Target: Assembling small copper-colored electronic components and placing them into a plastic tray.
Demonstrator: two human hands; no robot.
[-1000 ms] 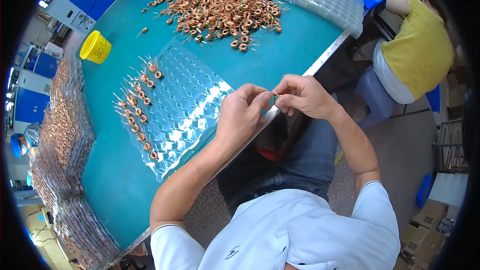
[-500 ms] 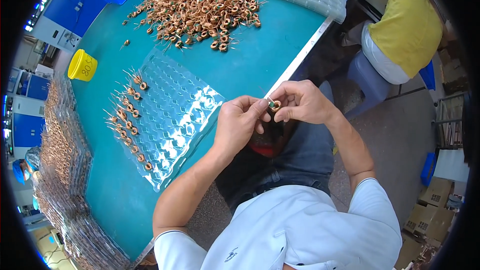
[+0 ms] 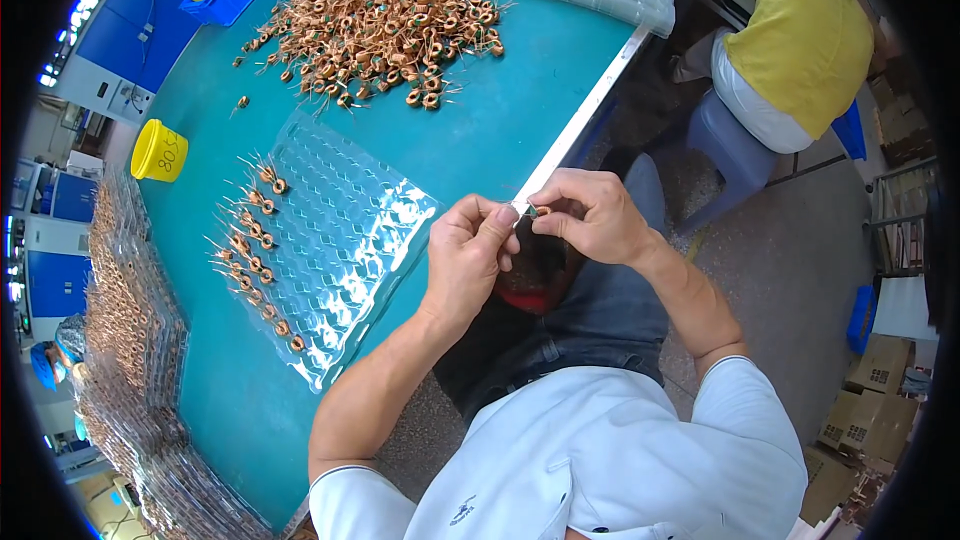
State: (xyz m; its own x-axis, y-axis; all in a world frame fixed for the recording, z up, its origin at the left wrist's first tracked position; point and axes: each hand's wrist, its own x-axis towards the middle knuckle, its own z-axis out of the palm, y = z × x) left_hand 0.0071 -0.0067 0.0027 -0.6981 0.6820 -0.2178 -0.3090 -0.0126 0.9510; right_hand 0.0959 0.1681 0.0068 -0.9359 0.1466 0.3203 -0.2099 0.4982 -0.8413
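- Turning between the fingertips, a small copper coil [image 3: 541, 211] is now showing only a sliver, whereas half a second ago its ring was facing the camera.
- Both hands are working close together near the metal-edged rim of the green table [image 3: 215, 380], in front of the person's lap.
- Right hand [image 3: 597, 220]: thumb and forefinger are pinching the coil narrowly, partly hiding it.
- Left hand [image 3: 463, 252]: thumb and forefinger are closing tightly on the coil's other side; exactly which part they are gripping is too small to tell.
- Left of the hands, a clear plastic tray [image 3: 345, 195] is lying flat on the table, its surface glaring near the person.
- Along its left side, copper coils [image 3: 268, 240] are sitting in rows, wires pointing outward.
- Beyond the tray, a large heap of coils [image 3: 375, 25] is spreading across the table.
- At the far left, a yellow tub [image 3: 160, 152] is standing beside stacked, filled trays [image 3: 140, 340].
- On the right, a co-worker in a yellow top [image 3: 800, 40] is sitting on a stool [image 3: 735, 145].
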